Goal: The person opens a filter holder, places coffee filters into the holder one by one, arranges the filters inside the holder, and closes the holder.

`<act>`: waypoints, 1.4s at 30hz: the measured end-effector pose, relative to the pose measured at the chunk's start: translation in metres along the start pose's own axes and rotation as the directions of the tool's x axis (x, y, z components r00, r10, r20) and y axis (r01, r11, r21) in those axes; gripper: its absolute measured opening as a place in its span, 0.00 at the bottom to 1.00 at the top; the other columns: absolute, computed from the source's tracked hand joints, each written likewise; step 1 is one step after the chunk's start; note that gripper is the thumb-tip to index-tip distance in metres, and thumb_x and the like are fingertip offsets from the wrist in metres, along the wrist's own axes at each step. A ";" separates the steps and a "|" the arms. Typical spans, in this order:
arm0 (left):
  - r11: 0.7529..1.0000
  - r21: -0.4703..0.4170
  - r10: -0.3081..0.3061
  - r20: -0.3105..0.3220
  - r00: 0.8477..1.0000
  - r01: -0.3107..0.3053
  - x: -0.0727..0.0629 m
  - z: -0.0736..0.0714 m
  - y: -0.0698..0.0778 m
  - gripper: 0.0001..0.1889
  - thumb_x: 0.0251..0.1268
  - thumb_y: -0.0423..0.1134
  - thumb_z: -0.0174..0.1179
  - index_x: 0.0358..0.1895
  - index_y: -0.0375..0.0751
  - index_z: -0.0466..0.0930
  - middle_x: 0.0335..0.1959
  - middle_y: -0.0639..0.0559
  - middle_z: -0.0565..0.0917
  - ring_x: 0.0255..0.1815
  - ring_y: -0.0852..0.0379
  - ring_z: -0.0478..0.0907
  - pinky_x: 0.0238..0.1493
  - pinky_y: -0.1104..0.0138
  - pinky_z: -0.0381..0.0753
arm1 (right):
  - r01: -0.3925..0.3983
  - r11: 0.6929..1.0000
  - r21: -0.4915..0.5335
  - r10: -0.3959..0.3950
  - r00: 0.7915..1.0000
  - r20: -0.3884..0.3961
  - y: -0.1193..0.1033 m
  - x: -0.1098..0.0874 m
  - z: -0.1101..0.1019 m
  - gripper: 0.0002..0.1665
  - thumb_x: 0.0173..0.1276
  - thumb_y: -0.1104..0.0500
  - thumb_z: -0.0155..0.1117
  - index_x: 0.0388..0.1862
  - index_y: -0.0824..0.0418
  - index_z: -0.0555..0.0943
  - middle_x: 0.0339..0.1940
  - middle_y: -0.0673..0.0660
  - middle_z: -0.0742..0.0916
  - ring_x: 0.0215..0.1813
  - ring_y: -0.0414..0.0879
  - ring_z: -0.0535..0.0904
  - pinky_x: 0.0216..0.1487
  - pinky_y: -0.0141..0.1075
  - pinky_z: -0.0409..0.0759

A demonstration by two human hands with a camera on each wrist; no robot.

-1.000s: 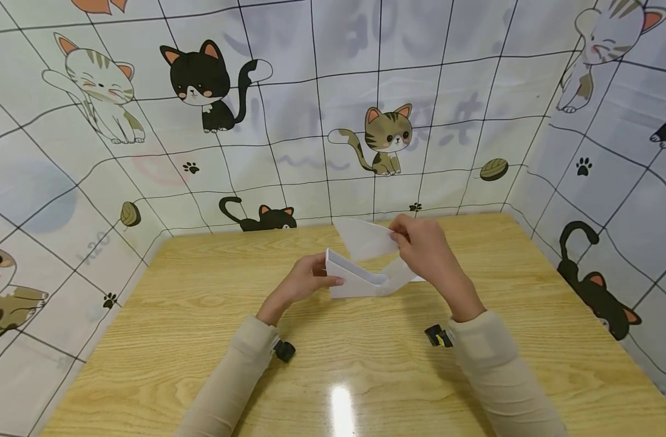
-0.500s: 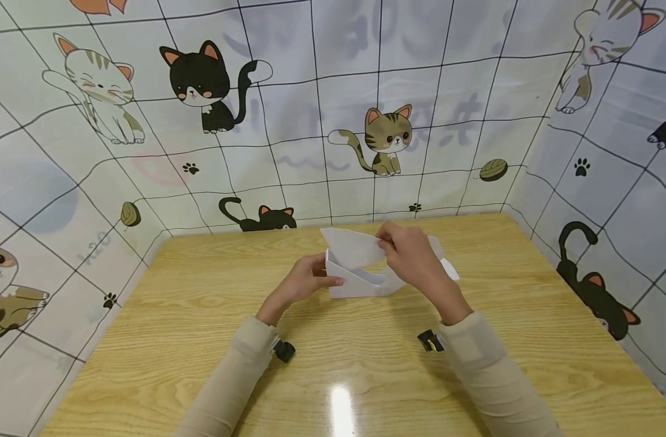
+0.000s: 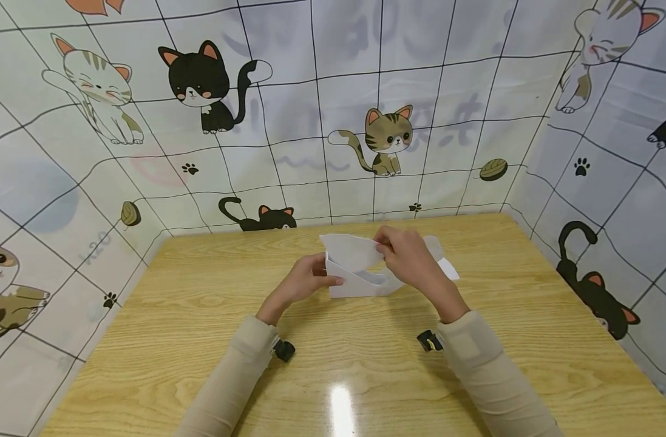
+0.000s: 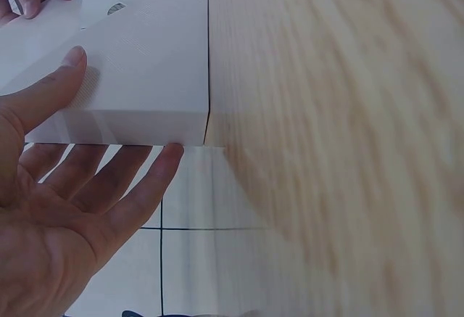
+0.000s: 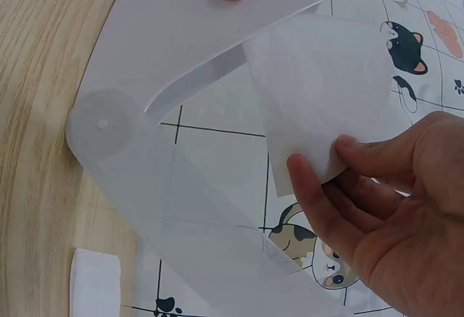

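A white box (image 3: 357, 284) with a slanted open top stands on the wooden table, its translucent swing cover (image 5: 188, 208) turned out on a round pivot. My left hand (image 3: 305, 279) holds the box's left end, thumb on the front face and fingers around the far side, as the left wrist view (image 4: 80, 194) shows. My right hand (image 3: 409, 252) pinches the edge of a thin white sheet (image 5: 319, 92) between thumb and fingers. In the head view the sheet's lower left part dips behind the box's front wall, at the opening.
A small white folded piece (image 5: 95, 284) lies on the table (image 3: 333, 352) to the right of the box, partly behind the right hand in the head view. A cat-print cloth (image 3: 289, 121) rises at the back and both sides.
My right hand has moved left and slightly down with the white sheet, bringing it from above the box down into its opening. The left hand and the box have stayed in place.
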State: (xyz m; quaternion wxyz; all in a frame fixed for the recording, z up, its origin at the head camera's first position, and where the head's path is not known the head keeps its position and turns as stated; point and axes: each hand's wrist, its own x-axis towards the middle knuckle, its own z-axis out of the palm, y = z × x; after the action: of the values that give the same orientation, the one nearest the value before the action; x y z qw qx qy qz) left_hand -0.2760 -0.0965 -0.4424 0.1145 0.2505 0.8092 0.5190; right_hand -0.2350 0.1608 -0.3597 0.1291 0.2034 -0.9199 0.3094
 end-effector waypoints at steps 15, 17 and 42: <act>1.000 0.000 -0.015 0.000 1.000 0.015 0.001 0.000 -0.001 0.23 0.66 0.36 0.72 0.63 0.42 0.81 0.56 0.44 0.88 0.52 0.50 0.89 0.51 0.61 0.88 | -0.047 0.999 0.003 0.047 0.997 0.064 0.004 -0.002 0.004 0.05 0.75 0.66 0.64 0.42 0.64 0.86 0.35 0.59 0.90 0.30 0.46 0.81 0.35 0.39 0.77; 1.000 -0.002 -0.014 0.001 1.000 0.014 0.001 0.000 -0.001 0.23 0.66 0.36 0.71 0.63 0.42 0.81 0.56 0.44 0.88 0.52 0.50 0.89 0.52 0.61 0.88 | -0.047 0.999 0.000 0.047 0.997 0.067 0.004 -0.002 0.004 0.05 0.74 0.65 0.64 0.42 0.64 0.86 0.35 0.59 0.90 0.32 0.47 0.83 0.36 0.40 0.79; 1.000 -0.006 -0.011 0.008 1.000 0.011 -0.002 0.000 -0.001 0.23 0.66 0.35 0.71 0.64 0.42 0.80 0.57 0.43 0.87 0.52 0.49 0.89 0.52 0.59 0.88 | -0.001 0.998 -0.059 0.009 0.991 0.135 0.010 -0.001 0.014 0.05 0.71 0.66 0.68 0.38 0.61 0.89 0.31 0.55 0.90 0.30 0.44 0.79 0.33 0.37 0.76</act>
State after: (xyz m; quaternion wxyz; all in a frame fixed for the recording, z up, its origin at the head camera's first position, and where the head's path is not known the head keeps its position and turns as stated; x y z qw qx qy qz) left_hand -0.2743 -0.0981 -0.4430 0.1215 0.2478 0.8085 0.5197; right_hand -0.2401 0.1599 -0.3764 0.0716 0.2177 -0.9357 0.2681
